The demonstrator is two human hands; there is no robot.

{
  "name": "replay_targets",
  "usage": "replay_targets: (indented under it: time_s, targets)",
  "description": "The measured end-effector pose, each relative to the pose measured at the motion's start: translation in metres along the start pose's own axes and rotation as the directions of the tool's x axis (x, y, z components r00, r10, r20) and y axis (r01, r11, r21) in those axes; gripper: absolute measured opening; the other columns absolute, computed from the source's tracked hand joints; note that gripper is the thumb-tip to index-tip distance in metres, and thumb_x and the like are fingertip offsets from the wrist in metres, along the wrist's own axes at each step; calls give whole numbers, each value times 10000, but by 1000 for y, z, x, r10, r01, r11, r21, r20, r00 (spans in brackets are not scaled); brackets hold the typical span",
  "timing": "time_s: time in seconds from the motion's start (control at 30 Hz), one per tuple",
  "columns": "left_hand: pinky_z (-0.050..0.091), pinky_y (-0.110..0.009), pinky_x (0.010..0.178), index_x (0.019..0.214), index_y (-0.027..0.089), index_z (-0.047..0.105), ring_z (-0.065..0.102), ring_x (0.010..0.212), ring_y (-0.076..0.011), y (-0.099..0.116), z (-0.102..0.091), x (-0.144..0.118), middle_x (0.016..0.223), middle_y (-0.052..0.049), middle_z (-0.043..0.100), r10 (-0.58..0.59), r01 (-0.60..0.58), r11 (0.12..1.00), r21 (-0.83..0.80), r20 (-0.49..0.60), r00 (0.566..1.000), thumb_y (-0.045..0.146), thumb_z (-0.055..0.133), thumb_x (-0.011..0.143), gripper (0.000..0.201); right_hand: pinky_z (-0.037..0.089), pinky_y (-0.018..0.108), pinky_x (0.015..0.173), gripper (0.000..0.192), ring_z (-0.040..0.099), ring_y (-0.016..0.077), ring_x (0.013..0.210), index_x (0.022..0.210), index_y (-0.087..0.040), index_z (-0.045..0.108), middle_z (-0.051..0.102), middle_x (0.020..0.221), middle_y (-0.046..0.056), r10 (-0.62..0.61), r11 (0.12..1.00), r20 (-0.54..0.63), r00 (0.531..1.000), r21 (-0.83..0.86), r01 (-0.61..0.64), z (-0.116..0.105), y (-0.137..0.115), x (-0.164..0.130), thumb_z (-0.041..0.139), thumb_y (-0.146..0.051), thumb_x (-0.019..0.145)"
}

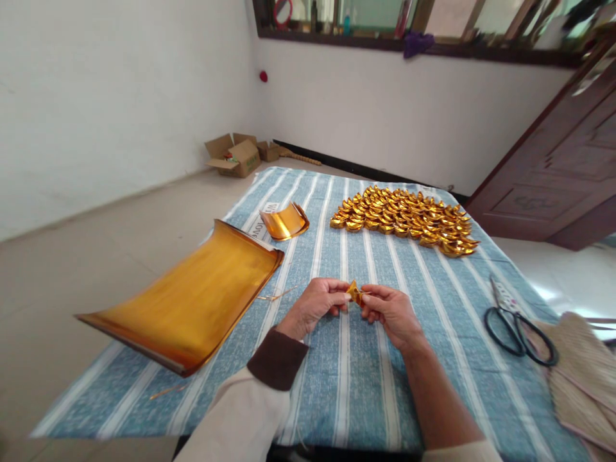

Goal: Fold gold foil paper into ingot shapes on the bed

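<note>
Between my two hands, above the near middle of the table, is a small folded piece of gold foil paper (355, 293). My left hand (321, 300) pinches its left side between thumb and fingers. From the right, my right hand (387, 310) pinches the other side. Beyond them lies a dense cluster of shiny gold folded ingots (399, 217), set in rows. Left of my hands rests a large stack of gold foil sheets (202, 292) with curled edges. A smaller curved stack of gold foil pieces (285, 221) sits behind it.
Black-handled scissors (517, 330) lie at the right, beside a beige knitted cloth (582, 378). A blue-and-white striped tablecloth (332, 378) covers the table. Thin gold foil scraps (166, 392) lie at the left. Cardboard boxes (235, 156) stand on the floor by the wall.
</note>
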State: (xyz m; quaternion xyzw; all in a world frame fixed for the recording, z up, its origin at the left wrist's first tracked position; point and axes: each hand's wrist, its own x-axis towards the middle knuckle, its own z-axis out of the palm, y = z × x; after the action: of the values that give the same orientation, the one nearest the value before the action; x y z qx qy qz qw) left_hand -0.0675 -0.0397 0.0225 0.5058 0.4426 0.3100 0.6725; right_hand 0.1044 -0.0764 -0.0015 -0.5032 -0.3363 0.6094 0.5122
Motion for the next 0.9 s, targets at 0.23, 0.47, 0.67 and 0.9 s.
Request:
replay_targets:
  time_s: [0.23,0.47,0.67,0.9]
  targets:
    - [371,-192,491,883,88,736,530,544,-83,-5,1,1,684,-41,664,-3,1,998,-58,-43,999,188,679,642,267,409,213,442,416,592,125,482,900,-137,680,692,591,14,-64,998,-26,998,-18,64,2,-1,0,836,-330,566]
    - [405,-189,506,886,97,732,569,586,-94,-6,1,2,719,-44,678,-7,2,997,-76,-64,998,174,678,645,259,439,231,458,327,598,134,485,842,-142,693,693,593,24,-120,985,-31,992,-130,115,2,0,2,784,-350,607]
    - [462,-215,531,919,106,708,644,705,-150,-7,3,3,878,-89,715,-40,29,997,-76,-147,988,196,699,654,280,475,254,489,231,632,155,518,822,-163,702,700,643,24,-243,819,57,968,-522,236,-12,-18,33,623,-334,688]
    - [466,-218,519,886,95,690,641,688,-151,-10,3,6,853,-100,720,-58,55,998,-22,-172,983,209,686,678,237,452,250,576,98,612,151,544,654,-186,685,631,540,-11,-385,574,72,920,-762,300,-33,-55,114,587,-183,650]
